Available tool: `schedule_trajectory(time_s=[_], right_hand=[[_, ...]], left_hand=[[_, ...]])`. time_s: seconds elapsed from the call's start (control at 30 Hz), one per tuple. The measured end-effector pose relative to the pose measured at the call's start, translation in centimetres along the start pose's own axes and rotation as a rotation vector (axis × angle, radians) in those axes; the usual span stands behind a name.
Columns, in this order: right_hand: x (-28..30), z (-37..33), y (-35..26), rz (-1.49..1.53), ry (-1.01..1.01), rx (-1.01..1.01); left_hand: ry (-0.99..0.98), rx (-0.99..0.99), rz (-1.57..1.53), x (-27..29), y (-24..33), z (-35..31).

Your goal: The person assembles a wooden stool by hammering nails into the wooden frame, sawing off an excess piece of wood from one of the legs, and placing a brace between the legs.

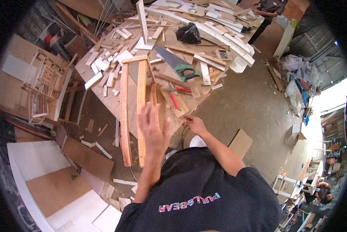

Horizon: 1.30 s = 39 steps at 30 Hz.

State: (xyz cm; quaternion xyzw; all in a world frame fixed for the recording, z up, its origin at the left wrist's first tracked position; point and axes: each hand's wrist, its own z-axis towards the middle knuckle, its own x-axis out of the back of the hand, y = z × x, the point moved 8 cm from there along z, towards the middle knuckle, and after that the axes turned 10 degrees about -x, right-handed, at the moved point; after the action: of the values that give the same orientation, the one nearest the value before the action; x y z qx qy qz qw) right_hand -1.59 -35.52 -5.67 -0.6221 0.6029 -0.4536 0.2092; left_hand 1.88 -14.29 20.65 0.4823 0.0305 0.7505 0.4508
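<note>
Head view: left hand (pixel 153 129) against wooden frame (pixel 140 96), right hand (pixel 194 124) beside

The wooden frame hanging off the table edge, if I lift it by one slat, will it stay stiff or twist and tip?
The frame is long thin slats joined at the far end only, so it would probably flex or twist. Its near ends overhang the table, so a push could tip it off. It looks light for its length. The left hand is at the slats; the right hand is at the table edge.
</note>
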Motion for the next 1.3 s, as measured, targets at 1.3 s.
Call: schedule_trajectory(time_s=[1.3], right_hand=[[8.5, 18.8, -16.8, -0.832, 0.265, 0.644]], left_hand=[[-0.035, 0.367, 0.608, -6.9, -11.3, 12.0]])
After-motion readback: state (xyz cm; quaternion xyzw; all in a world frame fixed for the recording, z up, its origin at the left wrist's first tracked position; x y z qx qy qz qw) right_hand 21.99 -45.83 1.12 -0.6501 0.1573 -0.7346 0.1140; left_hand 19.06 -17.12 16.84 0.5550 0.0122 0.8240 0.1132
